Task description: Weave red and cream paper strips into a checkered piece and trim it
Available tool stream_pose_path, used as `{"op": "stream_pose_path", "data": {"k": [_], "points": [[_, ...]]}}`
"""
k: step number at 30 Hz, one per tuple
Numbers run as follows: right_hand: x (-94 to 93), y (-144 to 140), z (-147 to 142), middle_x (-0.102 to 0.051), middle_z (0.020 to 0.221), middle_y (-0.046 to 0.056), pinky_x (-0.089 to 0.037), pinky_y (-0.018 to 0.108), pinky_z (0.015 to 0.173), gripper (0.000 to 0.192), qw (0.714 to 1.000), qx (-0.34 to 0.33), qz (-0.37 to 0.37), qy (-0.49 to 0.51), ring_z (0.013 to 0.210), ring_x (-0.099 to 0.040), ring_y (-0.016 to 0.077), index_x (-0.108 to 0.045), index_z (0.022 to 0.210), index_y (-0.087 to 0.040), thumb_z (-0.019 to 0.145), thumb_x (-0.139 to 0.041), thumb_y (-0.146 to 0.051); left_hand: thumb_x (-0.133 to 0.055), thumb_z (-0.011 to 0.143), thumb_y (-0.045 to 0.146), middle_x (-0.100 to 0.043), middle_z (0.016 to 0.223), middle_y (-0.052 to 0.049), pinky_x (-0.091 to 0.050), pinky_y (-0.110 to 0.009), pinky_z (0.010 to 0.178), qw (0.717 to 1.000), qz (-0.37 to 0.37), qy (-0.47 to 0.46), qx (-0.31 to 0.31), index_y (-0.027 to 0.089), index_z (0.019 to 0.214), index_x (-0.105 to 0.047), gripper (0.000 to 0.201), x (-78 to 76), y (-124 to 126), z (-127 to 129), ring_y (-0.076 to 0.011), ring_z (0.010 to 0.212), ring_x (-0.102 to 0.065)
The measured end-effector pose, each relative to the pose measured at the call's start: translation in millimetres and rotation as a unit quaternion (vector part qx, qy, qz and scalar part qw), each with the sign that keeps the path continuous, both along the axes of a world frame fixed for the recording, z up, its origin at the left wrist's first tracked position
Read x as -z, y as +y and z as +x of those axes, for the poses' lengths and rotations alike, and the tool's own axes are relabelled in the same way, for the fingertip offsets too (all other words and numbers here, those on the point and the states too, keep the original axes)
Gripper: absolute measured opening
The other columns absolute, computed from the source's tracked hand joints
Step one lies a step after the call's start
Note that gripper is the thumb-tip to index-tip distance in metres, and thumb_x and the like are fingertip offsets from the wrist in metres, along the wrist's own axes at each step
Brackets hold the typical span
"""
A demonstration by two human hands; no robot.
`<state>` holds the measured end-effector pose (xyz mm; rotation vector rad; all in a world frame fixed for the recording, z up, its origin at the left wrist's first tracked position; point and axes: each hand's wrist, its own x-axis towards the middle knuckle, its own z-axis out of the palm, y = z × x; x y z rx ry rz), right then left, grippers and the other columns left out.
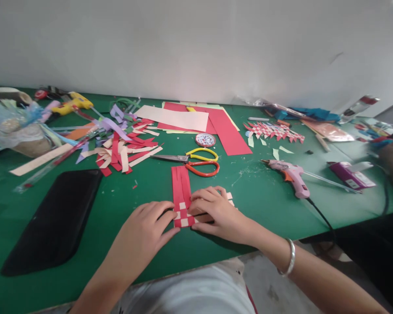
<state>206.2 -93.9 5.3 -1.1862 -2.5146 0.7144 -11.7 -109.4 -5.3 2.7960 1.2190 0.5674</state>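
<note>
Your left hand (146, 224) touches the left edge of the woven paper (184, 214), flat on the tabletop (144, 188) nearer you than the scissors (202, 168). Your right hand (221, 213) curls over its right side; whether either hand pinches it, I cannot tell.

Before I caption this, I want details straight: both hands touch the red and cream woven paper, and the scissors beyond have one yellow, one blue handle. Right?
Not quite: in the head view, the scissors have a yellow handle and an orange handle, not blue. The left hand and right hand touch the woven paper.
</note>
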Motion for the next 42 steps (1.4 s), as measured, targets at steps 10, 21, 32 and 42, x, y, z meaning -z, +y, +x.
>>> {"op": "stream_pose_path", "data": {"k": [10,21,32,42], "points": [[-0.4,-1,4,-0.056,0.110,0.004,-0.028,0.038,0.093,0.017,1.000,0.020,-0.007,0.007,0.100,-0.050,0.0176,-0.056,0.093,-0.022,0.081,-0.062,-0.033,-0.032,0.097,0.038,-0.065,0.091,-0.007,-0.051,-0.029,0.068,0.998,-0.018,-0.044,-0.039,0.017,0.090,-0.061,0.037,0.9,-7,-3,-0.0193,0.083,-0.063],[-1.1,-1,3,-0.054,0.111,0.006,-0.028,0.039,0.093,0.028,1.000,-0.005,0.004,-0.002,0.101,-0.049,0.0195,-0.054,0.097,-0.020,0.077,-0.066,-0.036,-0.036,0.096,0.031,-0.066,0.084,-0.007,-0.045,-0.032,0.064,0.999,0.044,-0.001,-0.028,0.016,0.086,-0.061,0.031,0.9,-8,-1,-0.0205,0.073,-0.061],[2.7,-1,4,-0.056,0.112,0.005,-0.029,0.037,0.093,0.026,1.000,-0.002,0.024,-0.014,0.102,-0.049,0.0182,-0.053,0.098,-0.021,0.079,-0.064,-0.036,-0.037,0.095,0.027,-0.064,0.078,-0.004,-0.044,-0.031,0.065,1.000,0.002,-0.006,-0.014,0.018,0.079,-0.060,0.029,0.5,-10,1,-0.0185,0.070,-0.059],[3.6,-3,2,-0.056,0.111,0.004,-0.028,0.036,0.091,0.025,1.000,0.006,0.022,-0.002,0.101,-0.048,0.0187,-0.054,0.099,-0.020,0.080,-0.064,-0.033,-0.035,0.095,0.028,-0.065,0.079,-0.004,-0.045,-0.031,0.063,1.000,-0.003,-0.016,-0.009,0.017,0.082,-0.062,0.032,-1.6,-13,2,-0.0180,0.070,-0.059]]}}
